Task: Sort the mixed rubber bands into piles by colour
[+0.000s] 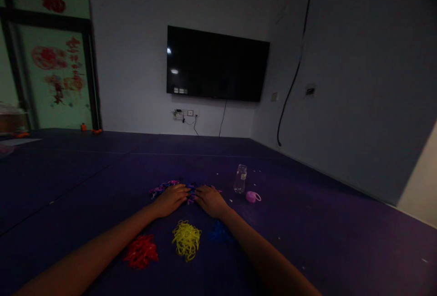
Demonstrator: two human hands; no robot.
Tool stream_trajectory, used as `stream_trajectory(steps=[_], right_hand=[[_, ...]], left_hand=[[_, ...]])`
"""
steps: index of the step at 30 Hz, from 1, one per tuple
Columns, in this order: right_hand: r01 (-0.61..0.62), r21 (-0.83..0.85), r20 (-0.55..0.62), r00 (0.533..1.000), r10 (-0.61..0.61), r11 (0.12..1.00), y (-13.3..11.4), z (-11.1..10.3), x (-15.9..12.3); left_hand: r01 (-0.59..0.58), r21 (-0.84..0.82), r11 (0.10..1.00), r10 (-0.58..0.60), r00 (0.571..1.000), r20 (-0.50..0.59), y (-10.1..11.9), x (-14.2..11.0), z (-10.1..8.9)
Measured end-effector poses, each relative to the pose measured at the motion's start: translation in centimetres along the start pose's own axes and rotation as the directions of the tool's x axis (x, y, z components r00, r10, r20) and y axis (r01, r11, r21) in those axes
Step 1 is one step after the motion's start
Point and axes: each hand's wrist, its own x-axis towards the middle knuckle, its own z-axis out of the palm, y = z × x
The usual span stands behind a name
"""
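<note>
A loose pile of mixed pink, purple and blue rubber bands (160,189) lies on the dark purple floor in front of me. My left hand (172,198) rests palm down on the pile's near side, fingers stretched toward the right. Opposite it, my right hand (210,199) lies palm down with fingers extended onto the right part of the pile. The fingertips of both hands touch the bands, and a small gap separates them. Closer to me are a heap of red rubber bands (141,251), a heap of yellow rubber bands (186,240) and a dim blue heap (218,232) beside my right forearm.
Right of my hands, a clear bottle (240,180) stands upright without a lid. A pink cap with a loop (251,196) lies beside it. Small white scraps dot the purple floor (324,241). A television (216,63) hangs on the far wall; a door (53,73) is at left.
</note>
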Motion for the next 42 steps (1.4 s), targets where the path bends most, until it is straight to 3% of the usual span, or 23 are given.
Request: stream_trajectory(steps=[25,33,42], right_hand=[[0.1,0.025,0.015,0.995,-0.1,0.995,0.32,0.19,0.21],[0.067,0.026,0.003,0.998,-0.067,0.997,0.11,0.02,0.14],[0.043,0.008,0.002,0.999,-0.043,0.999,-0.59,-0.63,0.07]], left_hand=[[0.084,0.047,0.995,-0.089,0.987,0.131,-0.45,-0.11,0.35],[0.094,0.051,0.994,-0.099,0.99,0.103,-0.74,-0.09,0.6],[0.01,0.061,0.998,-0.013,0.999,0.043,-0.59,-0.35,0.45]])
